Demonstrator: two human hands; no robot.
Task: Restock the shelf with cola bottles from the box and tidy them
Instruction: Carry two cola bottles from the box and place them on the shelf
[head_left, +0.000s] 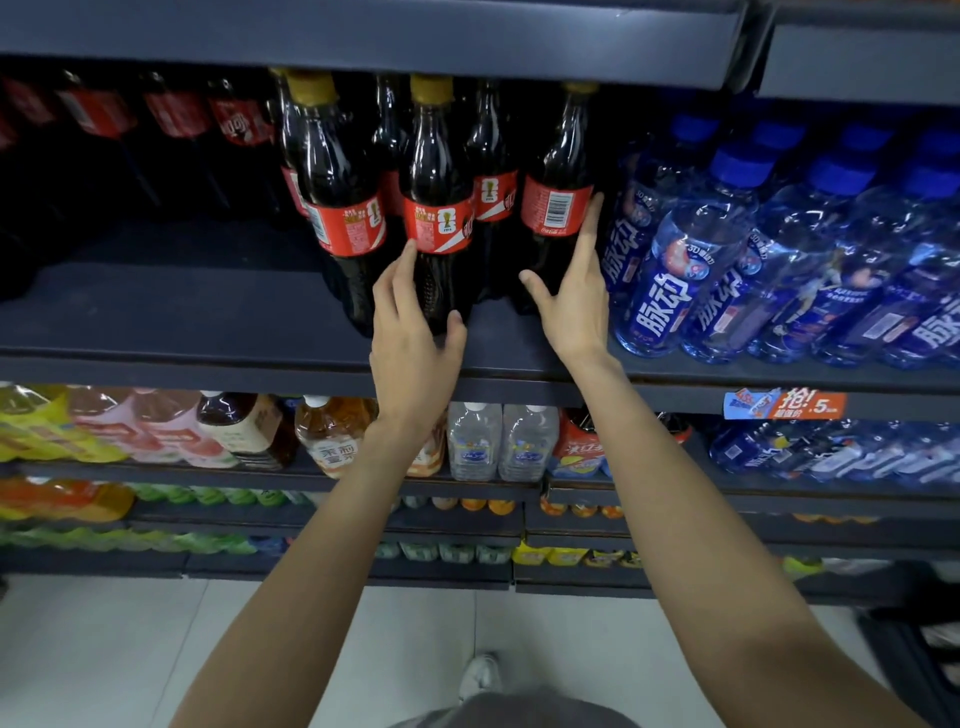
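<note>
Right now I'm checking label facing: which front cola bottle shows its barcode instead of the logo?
The rightmost cola bottle, beside the blue bottles, touched by the right hand; the others show logos.

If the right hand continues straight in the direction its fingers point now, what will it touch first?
Probably the cola bottle with the barcode label: the right hand points up and into the shelf, its fingers already at that label's right edge. Depth is unclear.

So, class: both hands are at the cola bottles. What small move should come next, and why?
Probably the right hand should turn the rightmost cola bottle: its barcode faces out, while its neighbour by the left hand shows its front label.
</note>
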